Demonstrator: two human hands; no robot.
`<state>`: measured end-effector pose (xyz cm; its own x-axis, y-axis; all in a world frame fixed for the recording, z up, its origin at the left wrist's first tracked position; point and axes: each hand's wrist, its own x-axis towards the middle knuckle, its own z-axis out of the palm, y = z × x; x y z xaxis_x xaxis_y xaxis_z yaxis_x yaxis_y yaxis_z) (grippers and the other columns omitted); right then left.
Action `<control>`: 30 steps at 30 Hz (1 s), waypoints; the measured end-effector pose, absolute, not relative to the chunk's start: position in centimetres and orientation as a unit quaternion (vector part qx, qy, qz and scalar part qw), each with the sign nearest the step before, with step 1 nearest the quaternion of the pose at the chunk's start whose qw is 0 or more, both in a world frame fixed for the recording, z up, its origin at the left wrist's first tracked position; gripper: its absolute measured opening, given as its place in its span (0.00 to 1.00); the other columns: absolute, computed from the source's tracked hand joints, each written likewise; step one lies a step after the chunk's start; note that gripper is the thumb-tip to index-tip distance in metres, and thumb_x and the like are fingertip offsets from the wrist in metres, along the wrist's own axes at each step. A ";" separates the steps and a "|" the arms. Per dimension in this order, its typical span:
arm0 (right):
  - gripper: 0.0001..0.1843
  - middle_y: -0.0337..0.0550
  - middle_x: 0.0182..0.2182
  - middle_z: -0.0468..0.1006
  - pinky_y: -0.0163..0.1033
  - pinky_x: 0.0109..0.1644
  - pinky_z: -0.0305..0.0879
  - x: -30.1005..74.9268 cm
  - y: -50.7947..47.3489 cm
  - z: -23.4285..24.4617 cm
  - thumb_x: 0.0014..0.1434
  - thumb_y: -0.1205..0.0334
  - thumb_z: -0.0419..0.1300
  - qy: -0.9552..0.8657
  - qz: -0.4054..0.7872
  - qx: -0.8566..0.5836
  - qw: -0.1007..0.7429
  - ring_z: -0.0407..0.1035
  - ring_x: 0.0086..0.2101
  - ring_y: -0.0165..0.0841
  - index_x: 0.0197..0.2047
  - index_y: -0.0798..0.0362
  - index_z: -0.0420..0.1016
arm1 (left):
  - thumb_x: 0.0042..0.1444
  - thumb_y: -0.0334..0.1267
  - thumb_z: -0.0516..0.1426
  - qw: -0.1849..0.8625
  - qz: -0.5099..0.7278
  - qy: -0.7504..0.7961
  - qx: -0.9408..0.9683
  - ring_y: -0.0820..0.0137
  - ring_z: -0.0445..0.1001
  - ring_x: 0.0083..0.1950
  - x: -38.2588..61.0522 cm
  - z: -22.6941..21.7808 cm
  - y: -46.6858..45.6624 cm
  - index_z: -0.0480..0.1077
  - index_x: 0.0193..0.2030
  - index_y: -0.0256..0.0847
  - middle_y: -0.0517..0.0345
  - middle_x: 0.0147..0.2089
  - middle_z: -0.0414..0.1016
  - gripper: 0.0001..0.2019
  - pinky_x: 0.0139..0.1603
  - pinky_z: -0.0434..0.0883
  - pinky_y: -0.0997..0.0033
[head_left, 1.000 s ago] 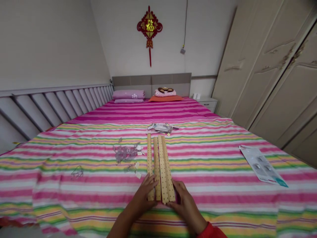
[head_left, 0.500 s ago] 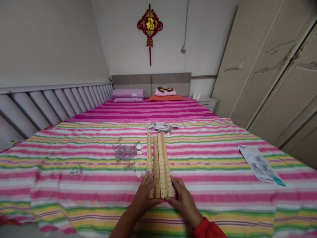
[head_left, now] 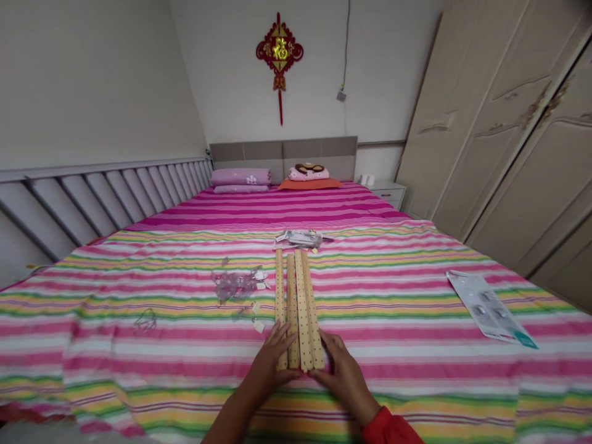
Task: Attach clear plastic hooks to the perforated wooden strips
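Note:
Several long wooden slats point(head_left: 296, 296) with rows of small holes lie side by side on a striped bedspread point(head_left: 393, 308), running away from me. My left hand point(head_left: 268, 365) rests with fingers stretched over the near ends of the left slats. My right hand point(head_left: 345, 373) presses against the near end of the rightmost slat from the right side, fingers extended. Both hands bracket the bundle's near end.
Small clear plastic bags of hardware point(head_left: 238, 285) lie left of the slats, another bag point(head_left: 300, 237) at their far end. A printed sheet point(head_left: 490, 308) lies at the right. A wardrobe point(head_left: 509, 135) stands on the right, pillows point(head_left: 240, 179) at the headboard.
The slats and both hands have stayed almost where they were; the hands shifted slightly forward along the near ends, then held there.

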<state>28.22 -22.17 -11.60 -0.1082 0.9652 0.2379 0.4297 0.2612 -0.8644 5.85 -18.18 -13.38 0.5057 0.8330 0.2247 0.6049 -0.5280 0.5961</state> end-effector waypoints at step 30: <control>0.47 0.50 0.66 0.53 0.50 0.67 0.45 29.3 -25.2 -16.5 0.47 0.71 0.59 -0.704 0.333 -0.488 0.395 0.45 0.65 0.43 0.69 0.52 0.47 | 0.53 0.51 0.58 0.178 0.379 0.465 0.780 0.51 0.48 0.70 6.6 -16.1 -21.2 0.59 0.64 0.46 0.46 0.68 0.56 0.32 0.65 0.55 0.41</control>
<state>29.28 -25.20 -16.45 -0.2122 0.9494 0.2315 0.4227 0.3028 -0.8542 6.56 -21.20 -16.12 0.2796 0.8607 0.4255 0.5901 -0.5037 0.6309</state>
